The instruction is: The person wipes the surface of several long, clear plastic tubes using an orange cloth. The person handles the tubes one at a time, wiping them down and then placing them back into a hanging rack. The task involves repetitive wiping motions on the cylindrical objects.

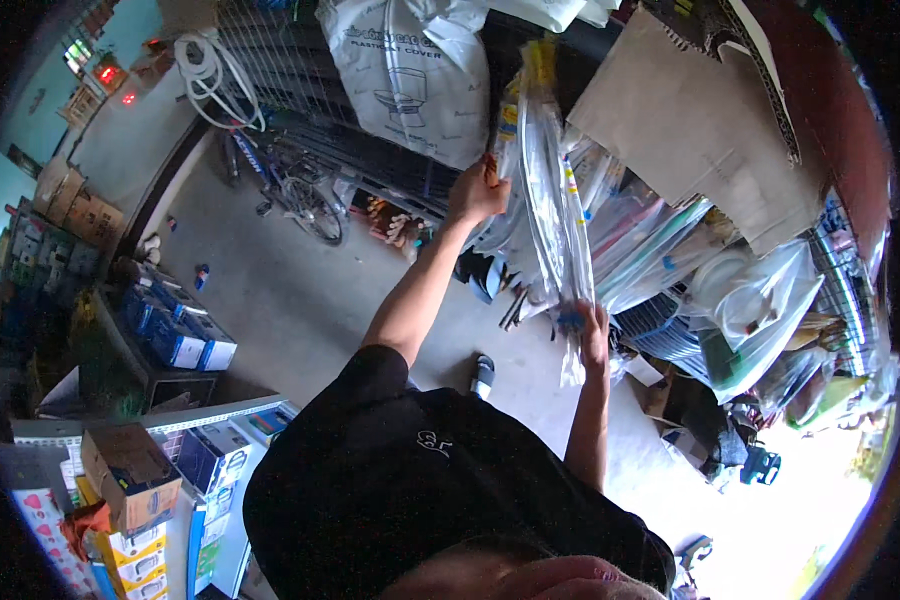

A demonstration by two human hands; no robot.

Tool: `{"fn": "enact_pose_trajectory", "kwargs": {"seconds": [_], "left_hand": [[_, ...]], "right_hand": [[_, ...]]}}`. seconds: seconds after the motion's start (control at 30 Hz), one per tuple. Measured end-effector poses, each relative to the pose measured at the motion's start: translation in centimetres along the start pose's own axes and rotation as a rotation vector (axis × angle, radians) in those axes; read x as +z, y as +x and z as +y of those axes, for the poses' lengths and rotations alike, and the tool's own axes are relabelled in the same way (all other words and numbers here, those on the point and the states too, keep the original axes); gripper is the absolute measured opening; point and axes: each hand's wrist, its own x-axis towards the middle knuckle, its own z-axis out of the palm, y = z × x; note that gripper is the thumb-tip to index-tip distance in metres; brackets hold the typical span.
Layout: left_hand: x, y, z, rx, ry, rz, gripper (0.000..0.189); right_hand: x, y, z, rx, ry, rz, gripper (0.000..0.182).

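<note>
Long, thin items in clear plastic sleeves (544, 195) hang upright before me, with a yellow band at the top and a blue tie low down. My left hand (481, 189) is closed at the left edge of these sleeves, near a yellow-labelled sleeve (507, 124). What exactly lies inside its fingers is partly hidden. Lower down, my right hand (594, 334) grips the bottom end of the long sleeves beside the blue tie. A white printed plastic toilet seat cover bag (412, 90) hangs above and left of my left hand.
More plastic-wrapped goods (637, 240) crowd the right, under a large cardboard sheet (697, 127). A bicycle (304, 191) stands on the concrete floor (292, 300) at the upper left. Blue-and-white boxes (184, 322) and a shelf unit (217, 412) with cartons (131, 476) line the left.
</note>
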Motion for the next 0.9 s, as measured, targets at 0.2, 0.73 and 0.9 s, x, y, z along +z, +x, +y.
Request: {"fn": "enact_pose_trajectory", "kwargs": {"seconds": [0.2, 0.73, 0.9], "left_hand": [[-4.5, -3.8, 1.0, -0.031, 0.006, 0.015, 0.023], [-11.5, -8.2, 9.8, -0.139, -0.881, 0.23, 0.028], [-7.1, -0.1, 12.8, 0.173, -0.269, 0.171, 0.05]], "right_hand": [[-0.2, 4.8, 0.5, -0.439, -0.533, 0.234, 0.043], [18.4, 1.2, -6.8, -0.1, 0.331, -0.399, 0.032], [20.3, -2.0, -6.8, -0.016, 0.539, -0.535, 0.053]]}}
